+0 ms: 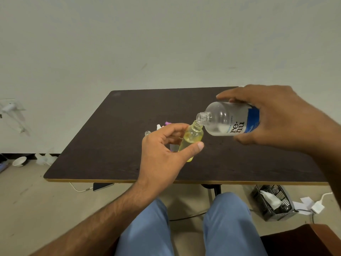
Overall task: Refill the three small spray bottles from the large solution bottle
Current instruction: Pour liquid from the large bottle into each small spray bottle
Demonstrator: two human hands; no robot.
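Observation:
My left hand (162,154) grips a small yellow spray bottle (191,139), uncapped and leaning right, above the dark table (110,145). My right hand (276,117) holds the large clear solution bottle (228,119) with a blue label, tipped on its side. Its open neck touches the yellow bottle's mouth. A little liquid lies in the large bottle's lower side. Behind my left hand stands another small clear bottle (147,133), open at the top. Beside it lie a white spray cap (158,126) and a purple one (168,123). A third small bottle is mostly hidden by my fingers.
Under the table's near edge lie a phone (102,186) and a white cable. A black crate (273,202) with paper stands on the floor at the right, beside a white charger (317,207). A white bowl (19,161) sits on the floor at the left.

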